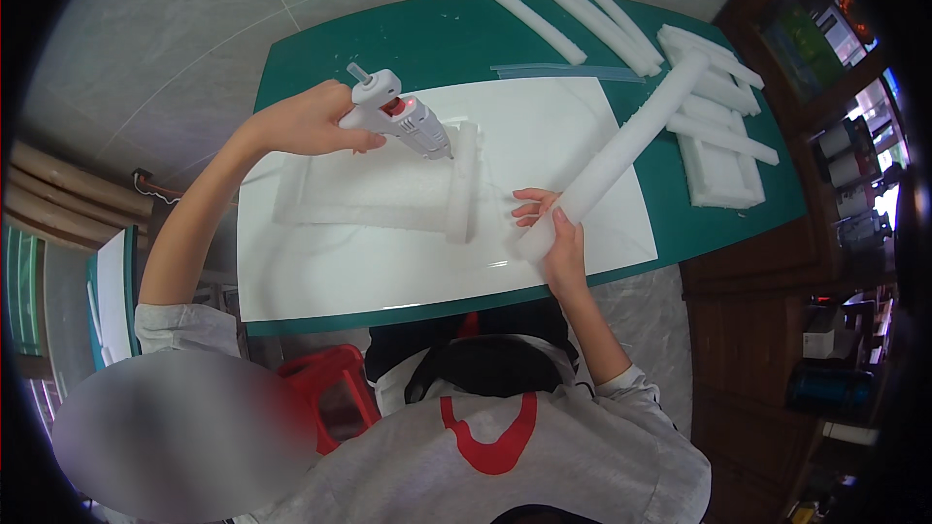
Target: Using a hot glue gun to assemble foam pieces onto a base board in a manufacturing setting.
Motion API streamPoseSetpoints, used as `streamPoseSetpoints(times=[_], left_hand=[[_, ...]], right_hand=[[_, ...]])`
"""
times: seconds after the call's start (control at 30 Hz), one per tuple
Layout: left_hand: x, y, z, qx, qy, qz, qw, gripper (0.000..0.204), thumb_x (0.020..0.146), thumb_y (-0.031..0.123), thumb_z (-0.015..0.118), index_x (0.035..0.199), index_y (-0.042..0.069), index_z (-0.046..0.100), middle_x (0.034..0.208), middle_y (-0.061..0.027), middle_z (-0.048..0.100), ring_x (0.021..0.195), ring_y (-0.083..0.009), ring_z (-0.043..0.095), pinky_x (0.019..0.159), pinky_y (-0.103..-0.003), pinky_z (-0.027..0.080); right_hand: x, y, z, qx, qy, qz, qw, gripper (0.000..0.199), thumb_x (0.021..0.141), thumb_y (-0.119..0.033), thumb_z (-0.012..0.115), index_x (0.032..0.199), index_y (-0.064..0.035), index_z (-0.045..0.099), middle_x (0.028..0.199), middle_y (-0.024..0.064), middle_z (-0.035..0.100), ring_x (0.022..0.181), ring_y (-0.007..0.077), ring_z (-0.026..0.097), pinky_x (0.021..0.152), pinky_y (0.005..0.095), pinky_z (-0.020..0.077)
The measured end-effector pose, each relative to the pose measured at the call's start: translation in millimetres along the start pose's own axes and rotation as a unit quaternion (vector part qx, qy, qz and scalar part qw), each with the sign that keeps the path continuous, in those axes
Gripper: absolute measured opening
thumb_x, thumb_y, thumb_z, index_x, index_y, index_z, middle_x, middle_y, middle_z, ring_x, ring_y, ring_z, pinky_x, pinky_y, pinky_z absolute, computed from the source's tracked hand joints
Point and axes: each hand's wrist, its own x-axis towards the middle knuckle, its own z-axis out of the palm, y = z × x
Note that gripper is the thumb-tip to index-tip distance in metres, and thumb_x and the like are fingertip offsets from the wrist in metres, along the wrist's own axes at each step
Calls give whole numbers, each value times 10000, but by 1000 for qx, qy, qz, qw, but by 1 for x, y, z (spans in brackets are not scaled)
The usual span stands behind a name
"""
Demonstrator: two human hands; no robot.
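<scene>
My left hand (316,121) grips a white hot glue gun (419,128) with a red light on it and a clear glue stick poking out of its back. The nozzle points down at the right end of a white foam panel (374,196), close to the foam bar (462,199) along that end; whether it touches cannot be told. Closed round the near end of a long white foam strip (631,147) is my right hand (563,247). That strip slants away to the far right, over the stacked foam pieces.
A white board (340,281) lies on the green table (388,49). Loose foam strips (529,19) and clear glue sticks (568,71) lie at the back. Stacked foam blocks (723,175) stand at the right. A red stool (335,378) is below the near edge.
</scene>
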Motion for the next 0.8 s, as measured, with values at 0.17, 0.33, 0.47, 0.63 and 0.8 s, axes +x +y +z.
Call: streamPoseSetpoints(times=[0.17, 0.33, 0.47, 0.63, 0.8], left_hand=[[-5, 1, -1, 19, 12, 36, 999, 375, 743, 297, 581, 971, 0, 565, 697, -104, 582, 650, -199, 536, 610, -290, 403], [-2, 14, 1, -16, -32, 36, 999, 351, 754, 276, 584, 972, 2, 556, 746, -112, 580, 684, -207, 532, 629, -295, 400], [-11, 6, -9, 0, 43, 93, 995, 295, 766, 227, 596, 950, 3, 543, 813, -94, 581, 743, -196, 553, 677, -289, 420], [-34, -17, -34, -96, 133, -45, 985, 318, 751, 246, 607, 951, 5, 551, 765, -76, 575, 532, -128, 546, 451, -226, 428], [-42, -75, -52, 0, 190, -118, 975, 291, 752, 204, 593, 933, -19, 549, 783, -103, 541, 557, -159, 529, 489, -253, 428]], right_hand=[[0, -1, 2, -1, -4, 5, 1000, 192, 878, -201, 357, 822, -36, 439, 1010, 165, 547, 821, 169, 520, 747, 288, 410], [-1, 0, 0, 1, 1, 8, 1000, 191, 880, -201, 357, 821, -38, 438, 1004, 164, 549, 808, 168, 518, 745, 289, 410], [-2, 0, 2, -6, 0, 5, 1000, 195, 879, -198, 382, 809, -31, 453, 934, 136, 561, 775, 144, 513, 731, 273, 405], [-3, 3, -11, -94, -8, 41, 995, 225, 855, -249, 430, 865, -27, 467, 765, 72, 528, 669, 129, 502, 639, 250, 403], [3, -23, -10, -156, -5, -37, 987, 285, 858, -214, 485, 1033, 10, 506, 729, 27, 507, 699, 81, 459, 665, 219, 374]])
